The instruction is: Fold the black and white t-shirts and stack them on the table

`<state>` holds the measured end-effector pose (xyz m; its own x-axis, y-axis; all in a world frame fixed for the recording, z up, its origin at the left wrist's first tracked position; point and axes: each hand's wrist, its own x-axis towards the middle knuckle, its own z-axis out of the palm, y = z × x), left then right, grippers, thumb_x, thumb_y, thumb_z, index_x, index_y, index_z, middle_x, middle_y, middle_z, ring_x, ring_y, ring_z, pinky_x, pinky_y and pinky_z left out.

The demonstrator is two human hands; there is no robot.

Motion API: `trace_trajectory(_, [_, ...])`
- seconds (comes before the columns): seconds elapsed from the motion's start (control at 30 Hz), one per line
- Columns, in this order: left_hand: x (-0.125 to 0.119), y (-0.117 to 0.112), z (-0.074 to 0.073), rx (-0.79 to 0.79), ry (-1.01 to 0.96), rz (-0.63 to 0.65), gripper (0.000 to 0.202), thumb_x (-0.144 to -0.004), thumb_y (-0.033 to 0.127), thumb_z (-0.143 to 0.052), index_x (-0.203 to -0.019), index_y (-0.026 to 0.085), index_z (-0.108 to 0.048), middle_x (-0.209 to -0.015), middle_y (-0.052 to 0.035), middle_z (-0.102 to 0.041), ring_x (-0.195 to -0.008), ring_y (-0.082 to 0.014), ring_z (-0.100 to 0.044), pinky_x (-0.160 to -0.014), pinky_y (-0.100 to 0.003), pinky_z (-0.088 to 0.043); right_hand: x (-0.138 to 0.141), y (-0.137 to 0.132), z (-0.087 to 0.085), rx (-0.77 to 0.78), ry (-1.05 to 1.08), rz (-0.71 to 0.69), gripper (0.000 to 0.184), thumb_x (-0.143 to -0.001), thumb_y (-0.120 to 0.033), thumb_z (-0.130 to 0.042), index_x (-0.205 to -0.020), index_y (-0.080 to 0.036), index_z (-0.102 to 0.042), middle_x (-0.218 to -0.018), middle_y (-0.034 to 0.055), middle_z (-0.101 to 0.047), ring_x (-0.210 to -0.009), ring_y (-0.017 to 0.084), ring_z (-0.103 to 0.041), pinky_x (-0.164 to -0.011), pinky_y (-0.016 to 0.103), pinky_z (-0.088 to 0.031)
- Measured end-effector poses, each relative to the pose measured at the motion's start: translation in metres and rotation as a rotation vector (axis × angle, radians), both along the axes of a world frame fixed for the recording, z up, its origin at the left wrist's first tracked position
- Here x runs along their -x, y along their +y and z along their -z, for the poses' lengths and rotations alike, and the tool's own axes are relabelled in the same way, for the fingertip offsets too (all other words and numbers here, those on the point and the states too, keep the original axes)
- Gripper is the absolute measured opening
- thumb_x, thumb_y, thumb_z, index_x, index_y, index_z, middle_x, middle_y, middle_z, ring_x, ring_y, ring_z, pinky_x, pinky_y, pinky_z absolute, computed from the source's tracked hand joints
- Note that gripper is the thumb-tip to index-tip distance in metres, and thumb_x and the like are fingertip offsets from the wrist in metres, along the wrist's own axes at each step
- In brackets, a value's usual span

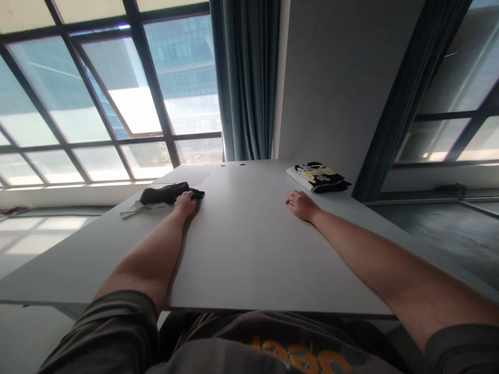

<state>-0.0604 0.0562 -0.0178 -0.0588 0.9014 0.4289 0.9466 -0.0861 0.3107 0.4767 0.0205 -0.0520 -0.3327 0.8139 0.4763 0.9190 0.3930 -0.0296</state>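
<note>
My left hand [186, 202] lies at the right end of a bunched black cloth [166, 194] on the left side of the table, its fingers closed on the fabric. The cloth's exact kind cannot be made out. A thin, crumpled whitish piece, perhaps plastic [136, 210], sticks out beneath it. My right hand [302, 205] rests on the tabletop at the right with its fingers loosely curled in, and no object shows in it. Just beyond it sits a folded stack of clothing [317, 177], black and white with yellow print.
The white table [241, 249] stretches ahead of me. A pale flat sheet [189, 174] and two small round spots [242, 164] are toward its far edge. Behind stand a blue-grey curtain [249, 78], a wall column [343, 78] and large windows [183, 67].
</note>
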Motion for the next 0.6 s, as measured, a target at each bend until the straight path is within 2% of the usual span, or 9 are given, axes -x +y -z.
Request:
trace_trajectory(0.07, [-0.031, -0.003, -0.006, -0.073, 0.014, 0.091, 0.021, -0.106, 0.022, -0.056, -0.121, 0.014, -0.068, -0.136, -0.0154, -0.061, -0.126, -0.032, -0.057, -0.112, -0.042, -0.043, 0.011, -0.005, -0.002, -0.015, -0.009, -0.072, 0.023, -0.093, -0.014, -0.06, -0.102, -0.014, -0.081, -0.114, 0.0132, -0.07, -0.108, 0.026, -0.059, -0.109, 0.036, -0.043])
trace_trajectory(0.13, [-0.069, -0.012, -0.007, -0.134, 0.022, 0.356, 0.022, -0.103, 0.014, -0.052, -0.118, 0.014, -0.067, -0.129, -0.0166, -0.063, -0.12, -0.0315, -0.06, -0.11, -0.045, -0.045, 0.019, -0.009, -0.004, -0.026, -0.013, -0.141, 0.023, -0.094, -0.015, -0.059, -0.103, -0.015, -0.08, -0.113, 0.0131, -0.071, -0.107, 0.026, -0.059, -0.108, 0.037, -0.043])
trace_trajectory(0.2, [-0.108, -0.026, -0.003, -0.091, 0.066, 0.537, 0.018, -0.101, 0.015, -0.056, -0.113, 0.018, -0.069, -0.121, -0.0122, -0.066, -0.114, -0.0278, -0.064, -0.108, -0.041, -0.049, 0.022, -0.012, -0.006, -0.05, 0.006, -0.187, 0.025, -0.096, -0.016, -0.058, -0.108, -0.015, -0.079, -0.115, 0.0137, -0.071, -0.109, 0.026, -0.059, -0.108, 0.038, -0.044])
trace_trajectory(0.27, [-0.142, -0.045, 0.004, -0.016, 0.124, 0.705, 0.009, -0.094, 0.019, -0.068, -0.103, 0.021, -0.07, -0.115, -0.0068, -0.069, -0.104, -0.0238, -0.068, -0.1, -0.033, -0.054, 0.02, -0.013, -0.008, -0.079, 0.05, -0.204, 0.029, -0.097, -0.018, -0.057, -0.116, -0.015, -0.078, -0.118, 0.0144, -0.071, -0.111, 0.027, -0.059, -0.109, 0.041, -0.044])
trace_trajectory(0.33, [-0.168, -0.066, 0.008, 0.005, 0.173, 0.917, 0.012, -0.096, 0.026, -0.069, -0.107, 0.022, -0.07, -0.126, -0.0073, -0.068, -0.103, -0.0229, -0.069, -0.097, -0.033, -0.055, 0.016, -0.013, -0.011, -0.099, 0.105, -0.206, 0.032, -0.097, -0.021, -0.057, -0.123, -0.015, -0.076, -0.121, 0.0147, -0.07, -0.112, 0.028, -0.06, -0.11, 0.043, -0.045])
trace_trajectory(0.4, [-0.184, -0.085, 0.008, -0.056, 0.143, 1.072, 0.02, -0.105, 0.032, -0.06, -0.12, 0.022, -0.068, -0.136, -0.0098, -0.065, -0.111, -0.0237, -0.069, -0.1, -0.034, -0.055, 0.013, -0.014, -0.014, -0.092, 0.15, -0.221, 0.035, -0.099, -0.025, -0.056, -0.128, -0.017, -0.074, -0.124, 0.0144, -0.07, -0.115, 0.028, -0.061, -0.112, 0.044, -0.045])
trace_trajectory(0.43, [-0.187, -0.091, 0.007, -0.103, 0.115, 1.111, 0.025, -0.109, 0.034, -0.054, -0.127, 0.021, -0.067, -0.14, -0.0114, -0.063, -0.117, -0.0243, -0.067, -0.104, -0.035, -0.053, 0.012, -0.015, -0.016, -0.08, 0.169, -0.237, 0.037, -0.1, -0.026, -0.054, -0.13, -0.017, -0.073, -0.126, 0.0142, -0.07, -0.117, 0.028, -0.062, -0.113, 0.044, -0.045])
trace_trajectory(0.5, [-0.187, -0.098, 0.005, -0.198, 0.086, 1.087, 0.034, -0.111, 0.034, -0.051, -0.14, 0.021, -0.062, -0.148, -0.0136, -0.058, -0.132, -0.0262, -0.061, -0.114, -0.039, -0.048, 0.016, -0.018, -0.018, -0.018, 0.193, -0.286, 0.039, -0.104, -0.03, -0.051, -0.135, -0.018, -0.072, -0.13, 0.0135, -0.07, -0.123, 0.027, -0.062, -0.116, 0.043, -0.043])
trace_trajectory(0.6, [-0.173, -0.088, 0.009, -0.212, 0.173, 0.893, 0.043, -0.103, 0.033, -0.063, -0.144, 0.022, -0.064, -0.15, -0.0141, -0.058, -0.139, -0.0326, -0.055, -0.119, -0.049, -0.043, 0.034, -0.024, -0.017, 0.16, 0.171, -0.37, 0.039, -0.106, -0.035, -0.054, -0.135, -0.018, -0.072, -0.134, 0.0127, -0.071, -0.127, 0.026, -0.064, -0.117, 0.04, -0.044])
